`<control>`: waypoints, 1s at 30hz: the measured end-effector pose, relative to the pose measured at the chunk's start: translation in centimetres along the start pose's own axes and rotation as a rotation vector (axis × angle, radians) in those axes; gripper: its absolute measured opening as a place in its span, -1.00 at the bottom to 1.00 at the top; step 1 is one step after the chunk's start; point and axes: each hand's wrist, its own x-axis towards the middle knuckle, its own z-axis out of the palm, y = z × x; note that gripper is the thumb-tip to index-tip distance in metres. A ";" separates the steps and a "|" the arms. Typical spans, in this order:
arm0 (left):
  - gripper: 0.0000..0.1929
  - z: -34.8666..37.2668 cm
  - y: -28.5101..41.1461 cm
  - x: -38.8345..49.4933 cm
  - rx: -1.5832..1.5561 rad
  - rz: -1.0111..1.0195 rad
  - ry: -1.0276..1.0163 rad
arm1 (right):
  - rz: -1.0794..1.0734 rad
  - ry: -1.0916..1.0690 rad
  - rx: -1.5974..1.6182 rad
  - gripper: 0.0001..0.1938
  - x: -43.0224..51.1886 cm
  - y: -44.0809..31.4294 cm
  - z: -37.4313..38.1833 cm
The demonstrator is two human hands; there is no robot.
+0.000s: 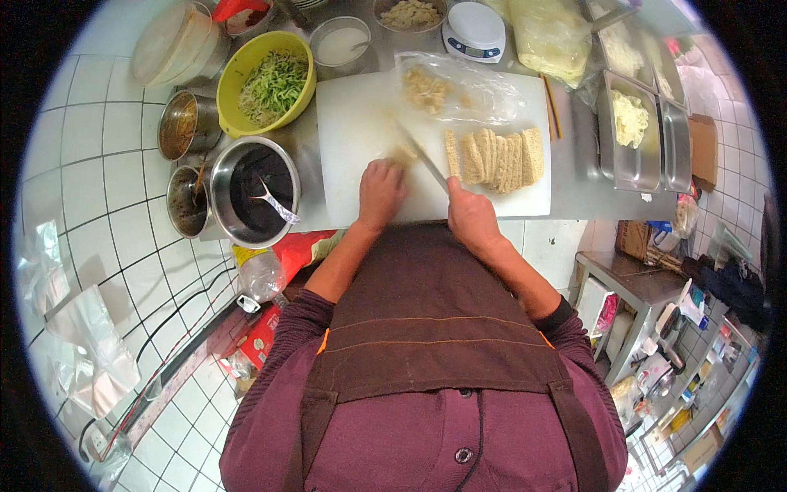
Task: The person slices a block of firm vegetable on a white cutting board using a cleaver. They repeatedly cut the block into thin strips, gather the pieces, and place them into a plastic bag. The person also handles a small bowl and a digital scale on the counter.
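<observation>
My right hand point(472, 214) grips the handle of a kitchen knife point(424, 157), whose blade slants up and left over the white cutting board point(344, 141). My left hand point(381, 189) rests on the board with curled fingers, holding a small piece of spongy tan food point(404, 154) beside the blade; motion blurs its fingertips and the piece. Right of the knife stand several porous tan slices point(501, 158) in a row, with one thin slice point(452, 154) slightly apart. Behind them, a clear plastic bag point(486, 92) lies on the board with cut tan pieces point(425, 91).
At left are a yellow basin point(224, 101) of shredded cucumber and sprouts, and a steel bowl point(295, 184) of dark liquid with a spoon point(280, 206). A kitchen scale point(474, 34) stands behind the board. Chopsticks point(551, 107) and steel trays point(633, 169) sit at right.
</observation>
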 end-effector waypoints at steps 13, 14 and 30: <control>-0.70 -0.1 0.0 0.2 -0.011 -0.015 -0.029 | 0.127 -0.057 -0.028 -0.73 -0.7 2.3 0.5; -0.70 0.0 0.0 0.2 -0.014 -0.012 -0.025 | 0.125 -0.049 -0.030 -0.74 -0.7 2.2 0.5; -0.68 0.4 -0.2 -0.3 -0.023 -0.016 -0.008 | -0.028 0.017 0.015 -0.84 -1.7 0.5 -1.1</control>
